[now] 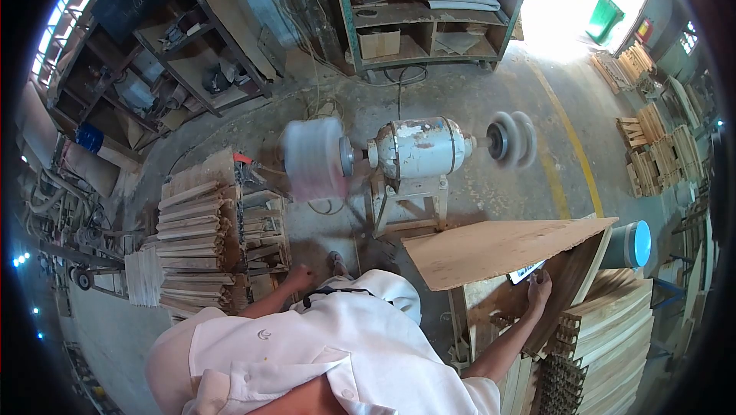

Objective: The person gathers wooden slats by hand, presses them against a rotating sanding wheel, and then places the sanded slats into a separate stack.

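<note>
My left hand (300,278) hangs low at my side with its fingers curled in. Nothing shows in it, and it is near a stack of wooden strips (195,216). My right hand (539,286) reaches to the right, over a wooden box (479,304). Its bent fingers are at the edge of a flat white object with a dark rim (526,272), partly hidden under a cardboard sheet (502,250). In front of me stands a pale motor (422,147) on a metal stand. A blurred, spinning wide wheel (313,158) is on its left end, and blurred smaller wheels (515,141) are on its right.
More wooden strips (613,338) are piled at the lower right, beside a blue-topped drum (632,244). A shelf cabinet (425,32) stands at the back, with cables on the floor before it. Wood stacks (659,158) line the right, past a yellow floor line (571,143).
</note>
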`<state>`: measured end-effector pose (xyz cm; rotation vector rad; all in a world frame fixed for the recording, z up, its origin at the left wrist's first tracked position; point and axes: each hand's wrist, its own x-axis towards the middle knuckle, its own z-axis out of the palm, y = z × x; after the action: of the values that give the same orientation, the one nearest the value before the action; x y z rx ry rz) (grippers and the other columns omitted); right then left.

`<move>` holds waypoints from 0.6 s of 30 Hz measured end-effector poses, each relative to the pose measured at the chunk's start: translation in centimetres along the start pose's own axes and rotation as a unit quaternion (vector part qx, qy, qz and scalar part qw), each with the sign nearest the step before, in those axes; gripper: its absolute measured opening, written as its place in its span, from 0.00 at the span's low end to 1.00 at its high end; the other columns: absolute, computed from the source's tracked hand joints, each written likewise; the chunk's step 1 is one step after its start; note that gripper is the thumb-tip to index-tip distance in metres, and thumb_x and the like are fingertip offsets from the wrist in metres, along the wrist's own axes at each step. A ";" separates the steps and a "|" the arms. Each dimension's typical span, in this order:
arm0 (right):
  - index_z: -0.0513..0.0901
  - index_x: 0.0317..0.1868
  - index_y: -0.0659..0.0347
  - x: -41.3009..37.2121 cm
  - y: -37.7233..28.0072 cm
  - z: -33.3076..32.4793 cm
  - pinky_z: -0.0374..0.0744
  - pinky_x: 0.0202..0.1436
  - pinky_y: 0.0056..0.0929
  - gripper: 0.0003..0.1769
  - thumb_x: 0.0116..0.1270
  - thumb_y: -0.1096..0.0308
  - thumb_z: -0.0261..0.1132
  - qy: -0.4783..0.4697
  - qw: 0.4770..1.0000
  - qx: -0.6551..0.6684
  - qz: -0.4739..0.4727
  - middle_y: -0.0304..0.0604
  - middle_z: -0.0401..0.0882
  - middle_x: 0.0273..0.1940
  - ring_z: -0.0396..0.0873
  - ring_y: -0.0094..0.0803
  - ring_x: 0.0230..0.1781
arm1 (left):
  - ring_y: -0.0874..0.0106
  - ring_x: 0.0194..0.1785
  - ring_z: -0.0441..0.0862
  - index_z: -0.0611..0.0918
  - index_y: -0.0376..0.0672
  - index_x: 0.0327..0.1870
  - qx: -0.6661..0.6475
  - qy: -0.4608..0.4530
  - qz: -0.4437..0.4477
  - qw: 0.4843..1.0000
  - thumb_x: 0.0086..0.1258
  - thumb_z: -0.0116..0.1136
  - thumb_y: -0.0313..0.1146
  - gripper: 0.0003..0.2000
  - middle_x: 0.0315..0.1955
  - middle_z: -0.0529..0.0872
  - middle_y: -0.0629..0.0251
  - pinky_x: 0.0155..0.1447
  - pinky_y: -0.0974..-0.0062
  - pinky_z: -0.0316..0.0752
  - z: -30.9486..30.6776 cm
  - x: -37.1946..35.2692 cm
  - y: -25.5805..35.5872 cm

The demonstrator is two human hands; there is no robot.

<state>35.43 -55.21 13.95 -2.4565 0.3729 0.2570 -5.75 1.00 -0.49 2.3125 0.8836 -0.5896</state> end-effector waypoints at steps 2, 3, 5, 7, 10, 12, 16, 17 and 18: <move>0.76 0.64 0.71 0.2 0.7 0.5 0.75 0.64 0.39 0.28 0.67 0.65 0.69 0.018 1.000 -0.015 -0.009 0.59 0.80 0.59 0.79 0.49 0.59 | 0.50 0.34 0.86 0.88 0.38 0.33 -0.019 0.019 0.000 1.000 0.64 0.60 0.43 0.15 0.28 0.86 0.47 0.41 0.57 0.80 -0.6 -0.5 0.9; 0.77 0.62 0.70 0.5 1.5 1.0 0.76 0.61 0.39 0.26 0.67 0.64 0.68 0.038 0.999 -0.008 -0.028 0.58 0.81 0.56 0.80 0.49 0.56 | 0.49 0.33 0.86 0.88 0.38 0.33 -0.038 0.037 0.001 0.999 0.65 0.59 0.43 0.15 0.27 0.86 0.47 0.40 0.57 0.80 -0.9 -0.7 1.4; 0.78 0.60 0.69 0.7 1.7 1.3 0.78 0.59 0.39 0.24 0.68 0.64 0.68 0.058 0.997 -0.001 -0.046 0.57 0.83 0.54 0.82 0.50 0.53 | 0.49 0.35 0.85 0.88 0.38 0.33 -0.064 0.015 -0.017 0.998 0.65 0.59 0.44 0.16 0.28 0.86 0.46 0.41 0.56 0.80 -1.0 -0.6 1.6; 0.83 0.50 0.68 0.9 2.2 1.4 0.80 0.50 0.40 0.16 0.68 0.64 0.67 0.061 0.996 -0.038 -0.045 0.55 0.86 0.45 0.84 0.48 0.45 | 0.48 0.36 0.85 0.88 0.38 0.33 -0.090 -0.008 -0.036 0.995 0.65 0.59 0.44 0.16 0.29 0.86 0.46 0.42 0.56 0.80 -1.0 -0.7 1.8; 0.84 0.38 0.68 1.4 2.9 2.1 0.78 0.42 0.43 0.13 0.69 0.63 0.66 0.083 0.993 -0.067 -0.056 0.53 0.86 0.34 0.84 0.45 0.35 | 0.49 0.39 0.85 0.88 0.38 0.33 -0.092 -0.014 -0.027 0.995 0.64 0.60 0.45 0.16 0.32 0.86 0.45 0.45 0.55 0.80 -0.8 -0.6 1.7; 0.84 0.34 0.69 0.9 2.7 2.1 0.77 0.39 0.43 0.14 0.69 0.63 0.67 0.086 0.994 -0.048 -0.049 0.53 0.84 0.31 0.82 0.43 0.32 | 0.50 0.40 0.85 0.88 0.38 0.34 -0.014 0.016 0.023 1.000 0.64 0.60 0.45 0.16 0.34 0.86 0.45 0.46 0.55 0.80 -0.3 -0.2 1.2; 0.83 0.30 0.69 0.7 2.3 2.0 0.75 0.35 0.40 0.16 0.68 0.62 0.68 0.070 0.997 0.009 -0.029 0.51 0.81 0.25 0.76 0.40 0.24 | 0.50 0.39 0.86 0.87 0.39 0.33 0.015 0.052 0.038 0.998 0.64 0.61 0.45 0.16 0.33 0.86 0.45 0.46 0.55 0.80 -0.1 -0.2 1.2; 0.83 0.30 0.69 0.6 2.2 1.9 0.75 0.35 0.40 0.16 0.68 0.62 0.68 0.069 0.997 0.009 -0.030 0.51 0.81 0.25 0.76 0.40 0.24 | 0.50 0.39 0.86 0.88 0.39 0.33 0.000 0.033 0.024 0.999 0.64 0.61 0.45 0.16 0.33 0.86 0.46 0.45 0.56 0.80 -0.1 -0.1 1.2; 0.83 0.30 0.69 0.6 2.1 1.9 0.75 0.34 0.39 0.16 0.68 0.62 0.68 0.072 0.997 0.001 -0.033 0.50 0.80 0.25 0.76 0.40 0.24 | 0.50 0.38 0.86 0.88 0.40 0.33 -0.016 0.013 0.010 1.000 0.63 0.61 0.46 0.16 0.33 0.86 0.46 0.45 0.57 0.80 -0.1 0.1 1.3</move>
<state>35.12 -55.80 11.15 -2.4882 0.3527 0.0527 -4.77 0.37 0.01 2.3030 0.8741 -0.5343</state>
